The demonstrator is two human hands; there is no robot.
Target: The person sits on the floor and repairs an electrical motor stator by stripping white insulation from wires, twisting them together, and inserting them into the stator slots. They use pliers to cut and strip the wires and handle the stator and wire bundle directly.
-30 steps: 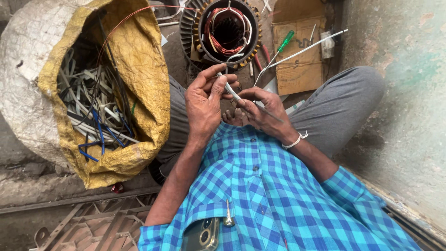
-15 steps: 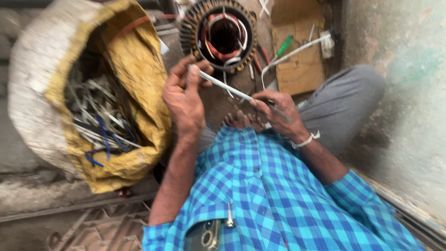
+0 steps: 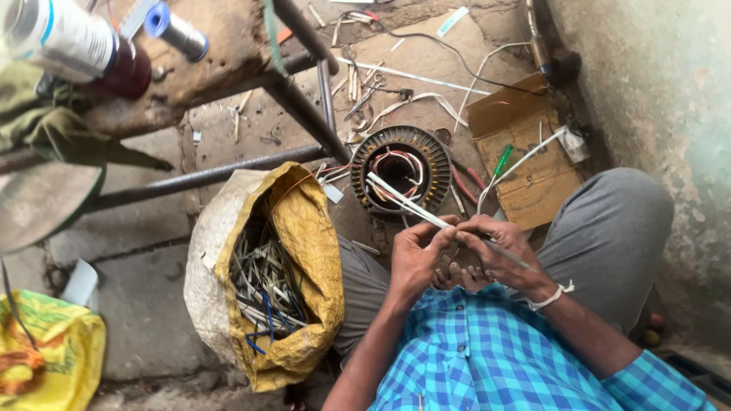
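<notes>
**Both hands on a thin white strip above a motor stator**

Seen from the head camera, the person sits on the floor with knees bent, in grey trousers and a blue checked shirt. Both hands are closed on a thin white strip (image 3: 415,204), which runs slantwise from over the stator down towards the lap. The left hand (image 3: 417,255) pinches it between thumb and fingertips near its middle; the right hand (image 3: 499,251) curls around its lower stretch, a white band at that wrist. The strip's upper end hangs free over the round motor stator (image 3: 401,172), which lies flat on the floor just beyond the hands, copper-coloured windings and red leads showing in its bore.

Left of the stator and touching the person's left knee stands an open sack (image 3: 301,274), yellow inside and whitish outside, stuffed with white and grey strips and a few blue wires. To the right of the stator lies a flat piece of cardboard (image 3: 525,152) with a green-handled screwdriver (image 3: 502,160) and white wires across it. Dark metal bars (image 3: 304,114) of a stand cross the upper left, with a rough top carrying a spool (image 3: 65,34). A yellow bag (image 3: 46,358) sits at the lower left corner. Scraps and wires litter the floor (image 3: 145,304), and a stained wall (image 3: 655,91) closes the right side.
</notes>
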